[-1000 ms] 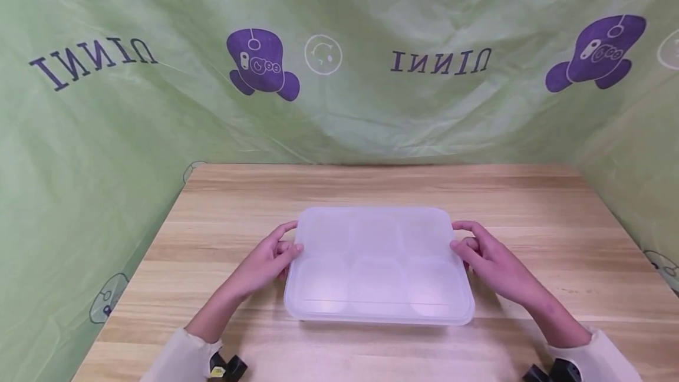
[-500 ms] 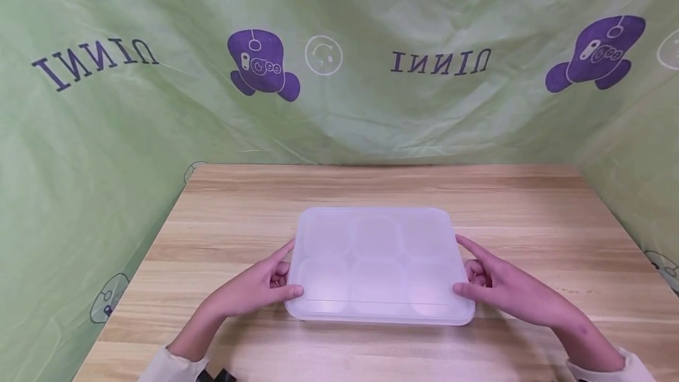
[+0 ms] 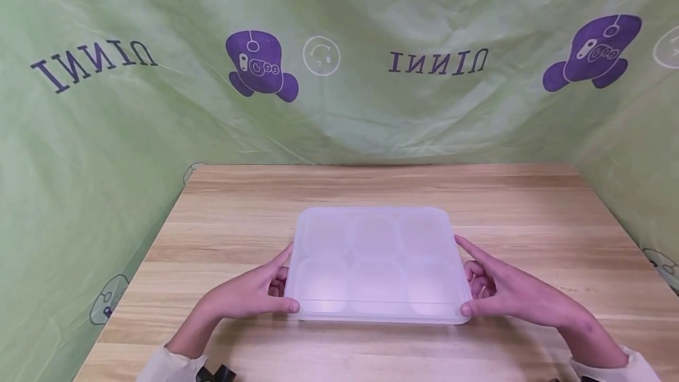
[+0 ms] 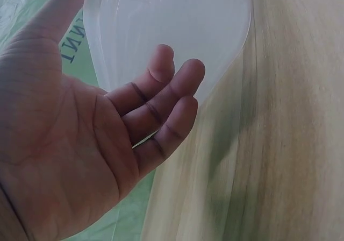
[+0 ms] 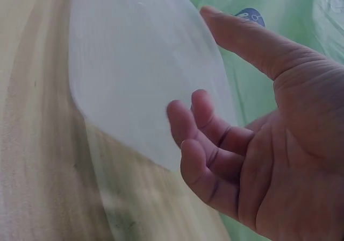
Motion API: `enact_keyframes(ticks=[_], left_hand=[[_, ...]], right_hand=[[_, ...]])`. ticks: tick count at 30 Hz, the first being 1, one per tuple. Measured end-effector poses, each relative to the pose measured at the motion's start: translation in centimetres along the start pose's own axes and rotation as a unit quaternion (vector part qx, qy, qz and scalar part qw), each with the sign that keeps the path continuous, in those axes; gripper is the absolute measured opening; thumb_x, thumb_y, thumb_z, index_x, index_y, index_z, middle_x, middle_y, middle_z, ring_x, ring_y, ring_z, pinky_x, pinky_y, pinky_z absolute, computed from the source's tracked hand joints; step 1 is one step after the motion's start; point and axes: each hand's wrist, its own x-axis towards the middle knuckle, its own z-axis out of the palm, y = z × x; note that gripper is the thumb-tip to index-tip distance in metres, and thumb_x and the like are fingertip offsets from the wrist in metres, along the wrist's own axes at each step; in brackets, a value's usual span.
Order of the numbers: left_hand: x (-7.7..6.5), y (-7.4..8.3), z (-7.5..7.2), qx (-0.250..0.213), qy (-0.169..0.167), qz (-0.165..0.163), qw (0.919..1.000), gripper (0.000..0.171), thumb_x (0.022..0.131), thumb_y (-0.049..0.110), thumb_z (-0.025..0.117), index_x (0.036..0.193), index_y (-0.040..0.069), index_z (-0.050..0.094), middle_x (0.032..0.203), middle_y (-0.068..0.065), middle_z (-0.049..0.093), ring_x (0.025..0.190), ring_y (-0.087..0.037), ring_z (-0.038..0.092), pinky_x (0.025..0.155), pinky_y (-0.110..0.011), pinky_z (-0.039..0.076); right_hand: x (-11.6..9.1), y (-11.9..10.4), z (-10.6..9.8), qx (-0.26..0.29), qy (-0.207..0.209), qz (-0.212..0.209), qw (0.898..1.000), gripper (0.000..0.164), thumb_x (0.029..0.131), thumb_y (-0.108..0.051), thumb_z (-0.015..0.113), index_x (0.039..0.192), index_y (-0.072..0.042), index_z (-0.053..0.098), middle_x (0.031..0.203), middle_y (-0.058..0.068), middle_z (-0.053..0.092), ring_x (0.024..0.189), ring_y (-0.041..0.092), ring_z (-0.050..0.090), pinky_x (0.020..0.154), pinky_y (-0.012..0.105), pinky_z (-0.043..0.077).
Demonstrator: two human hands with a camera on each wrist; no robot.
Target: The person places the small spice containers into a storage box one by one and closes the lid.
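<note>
A lidded, translucent white plastic box (image 3: pixel 378 264) lies flat on the wooden table, six-celled in outline through its lid. At its left side is my left hand (image 3: pixel 246 293), thumb on the near left corner of the lid and index finger stretched along the side. My right hand (image 3: pixel 517 292) mirrors this at the near right corner. In the left wrist view, the other fingers (image 4: pixel 166 109) bend loosely beside the box wall (image 4: pixel 177 20). The right wrist view shows the same loose bend of the fingers (image 5: pixel 201 155) by the box (image 5: pixel 129 63).
The wooden table (image 3: pixel 254 190) extends around the box on every side. Green cloth (image 3: pixel 339 117) with purple cartoon figures and lettering hangs behind the table and down both sides. Black devices (image 3: pixel 214 374) are strapped at the wrists, below light sleeves (image 3: pixel 172 365).
Both hands have slid toward me along the box's sides, the thumbs moving from mid-side to the near corners. The index fingers have straightened. The box has stayed almost in place.
</note>
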Motion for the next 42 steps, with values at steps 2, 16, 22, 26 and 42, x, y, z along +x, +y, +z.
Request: enact_keyframes(ticks=[2,16,22,26,42], left_hand=[[0.0,0.0,-0.1,-0.005,0.000,-0.001,1.0000,0.111,0.095,0.022,0.078,0.165,0.014,-0.008,0.118,-0.008,0.068,0.102,-0.023,0.068,0.089,-0.034,0.056],[0.2,0.1,-0.4,-0.035,-0.009,-0.009,0.9993,0.114,0.094,0.020,0.079,0.164,0.015,-0.011,0.122,-0.011,0.067,0.107,-0.026,0.068,0.092,-0.034,0.055],[-0.1,0.1,-0.3,-0.035,-0.014,-0.014,0.9992,0.116,0.094,0.020,0.079,0.164,0.014,-0.013,0.118,-0.010,0.067,0.104,-0.026,0.068,0.091,-0.034,0.056],[-0.2,0.0,-0.3,-0.031,-0.012,-0.019,0.9992,0.117,0.094,0.021,0.079,0.164,0.014,-0.014,0.118,-0.009,0.067,0.104,-0.025,0.067,0.091,-0.033,0.055],[0.2,-0.2,-0.3,0.016,-0.014,-0.007,0.9998,0.118,0.092,0.027,0.082,0.165,0.021,-0.010,0.112,0.000,0.071,0.096,-0.019,0.069,0.086,-0.033,0.056]], right_hand=[[0.1,0.1,0.0,0.009,-0.006,-0.007,1.000,0.107,0.092,-0.001,0.076,0.166,-0.011,-0.001,0.106,0.019,0.065,0.081,0.022,0.063,0.073,0.031,0.056],[0.9,-0.7,-0.5,-0.082,-0.034,-0.025,0.996,0.107,0.095,-0.009,0.075,0.163,-0.003,-0.008,0.104,0.005,0.064,0.082,0.015,0.060,0.072,0.027,0.052],[0.9,-1.4,-0.3,-0.106,-0.039,0.006,0.994,0.111,0.094,-0.022,0.077,0.160,0.003,-0.008,0.102,0.003,0.061,0.084,0.013,0.055,0.071,0.026,0.049],[1.1,-1.6,-0.2,-0.114,-0.044,0.011,0.992,0.112,0.094,-0.022,0.077,0.160,0.004,-0.009,0.100,0.001,0.061,0.083,0.010,0.052,0.070,0.025,0.046],[0.4,-1.1,-0.6,-0.139,-0.011,0.004,0.990,0.113,0.090,-0.027,0.083,0.165,-0.006,0.000,0.091,0.001,0.060,0.078,0.011,0.059,0.068,0.026,0.051]])
